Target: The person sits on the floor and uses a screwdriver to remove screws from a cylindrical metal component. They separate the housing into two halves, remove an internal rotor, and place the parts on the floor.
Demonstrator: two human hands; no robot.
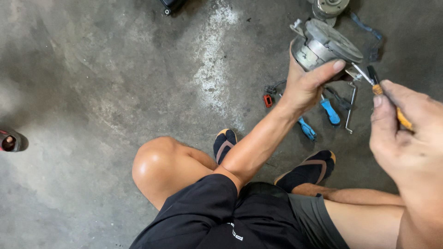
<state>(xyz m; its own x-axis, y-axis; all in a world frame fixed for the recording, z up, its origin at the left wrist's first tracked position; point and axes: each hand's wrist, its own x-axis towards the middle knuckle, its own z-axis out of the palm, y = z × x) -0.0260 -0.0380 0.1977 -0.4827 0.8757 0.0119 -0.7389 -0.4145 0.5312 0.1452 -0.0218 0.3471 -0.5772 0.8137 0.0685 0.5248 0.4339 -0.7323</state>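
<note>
My left hand (307, 85) grips a grey round metal motor part (325, 46) from below and holds it up above the concrete floor. My right hand (406, 133) holds a screwdriver with an orange handle (397, 110); its metal tip touches the lower right edge of the part. I sit on the floor, with my bare knee (154, 166) at the centre and my feet in black shoes (309, 170) in front of me.
Two blue-handled tools (330, 111) and a bent metal key (351, 108) lie on the floor under the part. A small red piece (267, 100) lies to their left. Another round metal part (328, 7) sits at the top edge. A red-and-grey cylinder (9, 140) is at far left.
</note>
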